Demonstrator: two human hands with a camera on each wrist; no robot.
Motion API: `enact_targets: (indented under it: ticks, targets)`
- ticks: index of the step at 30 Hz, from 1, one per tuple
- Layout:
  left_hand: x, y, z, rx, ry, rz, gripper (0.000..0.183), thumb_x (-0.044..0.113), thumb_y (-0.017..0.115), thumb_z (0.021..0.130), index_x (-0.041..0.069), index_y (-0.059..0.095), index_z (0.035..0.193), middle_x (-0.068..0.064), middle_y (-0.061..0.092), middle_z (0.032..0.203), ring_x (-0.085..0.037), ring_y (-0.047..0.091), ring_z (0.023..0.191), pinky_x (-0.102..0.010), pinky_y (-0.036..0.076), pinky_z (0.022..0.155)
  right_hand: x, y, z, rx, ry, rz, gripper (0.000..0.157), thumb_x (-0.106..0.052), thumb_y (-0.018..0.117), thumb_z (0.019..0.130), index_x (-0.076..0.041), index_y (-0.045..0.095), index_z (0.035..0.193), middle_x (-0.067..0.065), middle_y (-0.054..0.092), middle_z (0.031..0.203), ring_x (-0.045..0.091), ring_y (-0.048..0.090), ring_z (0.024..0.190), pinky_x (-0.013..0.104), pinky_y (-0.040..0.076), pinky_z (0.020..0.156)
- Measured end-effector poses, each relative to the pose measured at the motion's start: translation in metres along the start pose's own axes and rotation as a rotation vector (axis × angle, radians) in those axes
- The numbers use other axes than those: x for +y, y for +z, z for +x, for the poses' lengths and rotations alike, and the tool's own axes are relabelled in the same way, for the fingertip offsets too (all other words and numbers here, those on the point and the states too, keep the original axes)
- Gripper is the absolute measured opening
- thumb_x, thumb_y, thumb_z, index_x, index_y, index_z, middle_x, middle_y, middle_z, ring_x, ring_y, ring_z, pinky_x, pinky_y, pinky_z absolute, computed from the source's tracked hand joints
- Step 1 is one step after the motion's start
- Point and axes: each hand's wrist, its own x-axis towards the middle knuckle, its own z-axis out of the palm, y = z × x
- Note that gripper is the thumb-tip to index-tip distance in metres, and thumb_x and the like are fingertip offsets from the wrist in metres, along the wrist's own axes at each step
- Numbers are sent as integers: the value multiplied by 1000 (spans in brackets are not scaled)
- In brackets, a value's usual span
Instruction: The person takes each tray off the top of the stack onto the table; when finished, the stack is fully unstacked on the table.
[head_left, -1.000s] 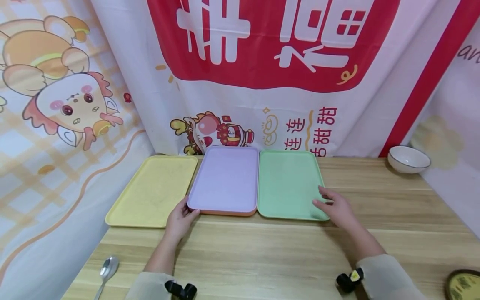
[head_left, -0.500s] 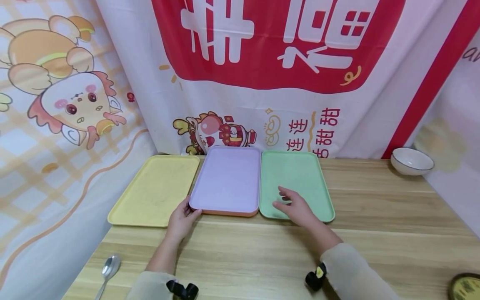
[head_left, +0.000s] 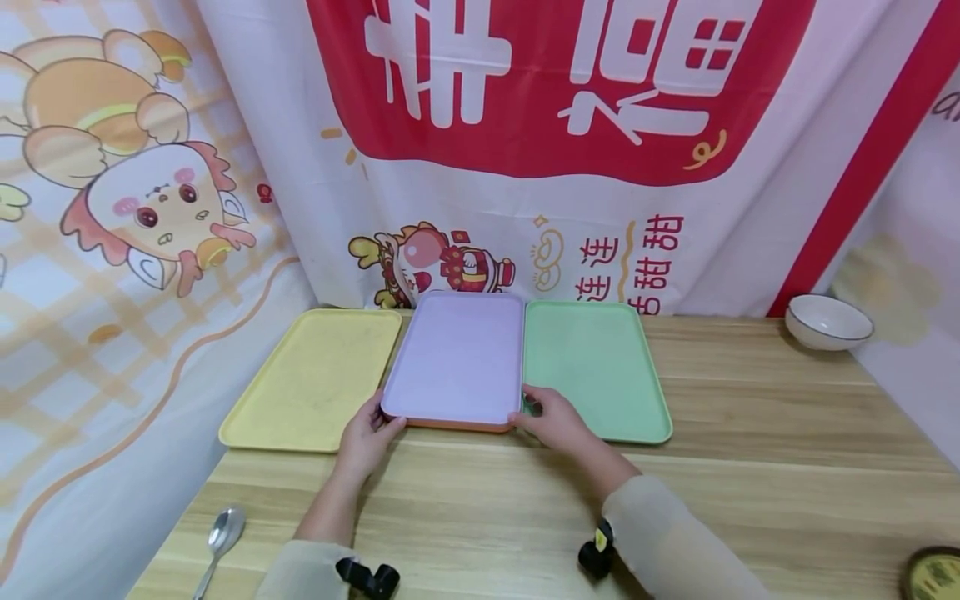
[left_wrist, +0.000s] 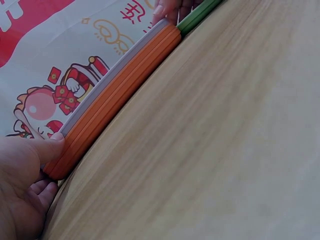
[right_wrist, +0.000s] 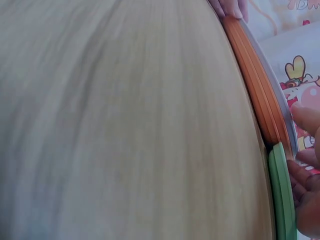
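Hands (head_left: 367,437) (head_left: 557,421) curve round the purple tray (head_left: 457,358) at its near corners.

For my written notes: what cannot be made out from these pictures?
Head view: top of the orange layers, covered by the purple tray.
Head view: handle end of the spoon, cut by the bottom edge.
Head view: the round yellow thing, cut by the right edge.
Right wrist: part of the right hand, cut by the right edge.

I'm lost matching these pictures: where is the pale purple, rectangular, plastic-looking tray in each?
Head: pale purple tray, near centre.
Left wrist: its thin edge, slanting across upper left.
Right wrist: its thin edge, upper right.
Shared landmark: the orange edge directly beneath it.
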Motion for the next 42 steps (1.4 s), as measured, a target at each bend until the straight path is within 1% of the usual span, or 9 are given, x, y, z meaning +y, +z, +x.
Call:
enact_targets:
  ticks: [3,10,15,18,23,27,31,35,42]
  targets:
    - [0,1,0,0,3,-4,69,1,65,91,-12,28,148,-36,36,147,-45,39,137,-49,37,116,-2,1,1,2,13,-19,62,-27,70,91,1,48,142,21,55,140,37,47,135,51,38,115]
    - [0,1,0,2,8,-11,69,1,66,90,-11,29,148,-36,37,147,-45,40,137,-49,37,116,-5,5,1,26,27,-17,60,-26,71,90,1,50,140,23,55,137,38,49,130,51,41,113]
    - [2,-1,-1,3,-9,2,69,3,65,91,-10,29,148,-35,37,148,-45,40,137,-48,38,116,-7,7,1,39,51,50,63,-24,70,91,2,47,143,24,51,141,39,46,133,52,40,114]
    - [3,-1,-1,4,-13,-10,68,3,65,92,-10,29,148,-35,36,148,-45,40,137,-48,38,115,-12,8,1,58,68,152,63,-21,69,92,2,44,145,22,55,138,36,51,130,49,43,112]
    - [4,-2,-1,2,-21,-29,68,4,64,93,-10,29,148,-34,35,149,-44,39,138,-48,38,116,-18,13,3,85,109,436,63,-11,66,92,3,39,147,26,59,132,35,59,122,41,54,102]
    - [5,-2,-3,-1,-26,-27,68,6,64,94,-10,29,149,-33,35,150,-44,38,139,-48,37,116,-19,16,4,79,145,647,66,-3,62,93,-2,32,151,29,55,136,31,63,116,37,58,96]
    - [5,-2,-3,2,-19,-33,67,7,64,94,-10,29,148,-33,35,150,-44,38,139,-48,37,116,-21,18,5,61,168,798,70,4,58,94,-7,25,155,32,51,137,24,64,105,35,60,92]
    - [4,-2,-3,0,-13,-45,68,7,65,93,-10,29,148,-33,34,150,-44,37,139,-47,36,116,-23,19,5,52,181,869,73,7,55,94,-10,22,156,32,51,134,21,63,97,35,60,89]
    - [1,-2,-2,-8,-24,-66,75,4,70,88,-10,28,149,-33,34,150,-43,37,140,-47,35,117,-26,13,1,87,175,955,74,11,53,92,-7,21,156,27,51,121,16,62,85,30,62,83]
